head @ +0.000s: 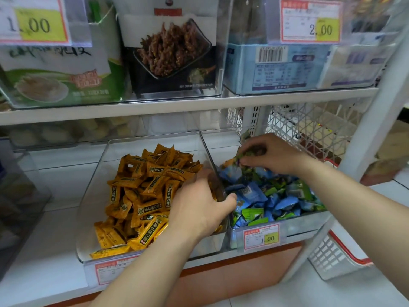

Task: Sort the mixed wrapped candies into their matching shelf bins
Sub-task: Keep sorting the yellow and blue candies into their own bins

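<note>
Head view, the only one:

- Left bin, clear plastic: holds only orange candies as far as I can see.
- Right bin: blue candies and green candies mixed through the whole pile. One stray orange wrapper sits at the back left, just beside the right fingertips. This bin is not yet sorted.
- Left hand: straddles the divider wall between the bins, thumb on the blue/green side and curled fingers on the orange side. A bit of orange shows under the thumb. I cannot tell if it grips candy, the wall, or both.
- Right hand: at the back of the right bin, fingertips pinched on a small bunch of green wrappers lifted just above the pile.
- 1.00 price tag on the right bin's front; white wire basket behind the right hand.

Risks, my judgement:
- The pinch covers several slick wrappers at once, so the outer ones could slip out and drop back among the blue.
- Anything the left hand lets go of at the wall can fall on either side, so an orange piece may land back in the mix.
- No green-only bin is in view. The carry could be long, and loose pieces may fall to the shelf or floor.
- Leaning on the divider could shove the light bins.
</note>
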`<action>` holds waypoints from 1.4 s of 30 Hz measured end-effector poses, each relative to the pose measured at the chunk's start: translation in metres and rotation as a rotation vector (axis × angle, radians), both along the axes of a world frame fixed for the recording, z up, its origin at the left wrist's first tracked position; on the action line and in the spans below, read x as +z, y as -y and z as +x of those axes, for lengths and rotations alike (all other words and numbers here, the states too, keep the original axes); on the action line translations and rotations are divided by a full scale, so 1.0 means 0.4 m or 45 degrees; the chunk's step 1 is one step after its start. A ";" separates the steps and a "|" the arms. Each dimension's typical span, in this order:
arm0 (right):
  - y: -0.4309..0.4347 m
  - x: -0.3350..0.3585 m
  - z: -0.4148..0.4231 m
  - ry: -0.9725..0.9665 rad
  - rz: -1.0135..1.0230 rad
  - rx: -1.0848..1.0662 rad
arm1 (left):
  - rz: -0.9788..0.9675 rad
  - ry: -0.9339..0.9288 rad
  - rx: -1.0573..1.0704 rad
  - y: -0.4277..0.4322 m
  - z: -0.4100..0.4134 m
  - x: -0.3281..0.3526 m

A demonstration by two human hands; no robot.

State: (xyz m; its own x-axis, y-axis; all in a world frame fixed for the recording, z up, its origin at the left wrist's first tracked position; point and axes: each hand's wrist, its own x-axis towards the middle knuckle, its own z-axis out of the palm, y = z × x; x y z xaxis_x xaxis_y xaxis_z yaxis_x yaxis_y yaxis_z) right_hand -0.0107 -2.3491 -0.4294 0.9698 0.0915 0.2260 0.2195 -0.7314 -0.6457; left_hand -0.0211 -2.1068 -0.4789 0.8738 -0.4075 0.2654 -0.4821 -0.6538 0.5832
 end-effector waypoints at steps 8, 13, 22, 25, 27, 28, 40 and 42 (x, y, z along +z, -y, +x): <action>-0.018 0.003 -0.075 -0.335 -0.431 0.024 | 0.020 0.006 0.037 0.019 -0.004 0.008; -0.066 0.020 -0.056 -0.378 -0.725 -0.023 | 0.028 -0.012 0.025 0.013 -0.006 0.013; -0.136 -0.004 -0.008 -0.570 -0.907 -0.044 | 0.029 -0.041 -0.026 -0.001 -0.008 0.020; -0.117 -0.003 -0.021 -0.430 -0.663 -0.085 | 0.029 -0.080 -0.068 -0.009 -0.009 0.026; -0.098 -0.004 -0.038 -0.319 -0.496 -0.165 | 0.020 -0.110 -0.096 -0.014 -0.009 0.030; -0.093 -0.003 -0.050 -0.251 -0.386 -0.201 | 0.008 -0.106 -0.097 -0.015 -0.008 0.032; -0.166 0.028 -0.062 -0.113 0.984 -0.065 | -0.567 0.127 0.017 -0.065 0.017 0.104; -0.128 0.019 -0.014 0.003 0.712 -0.286 | -0.368 0.138 0.171 -0.110 0.049 0.093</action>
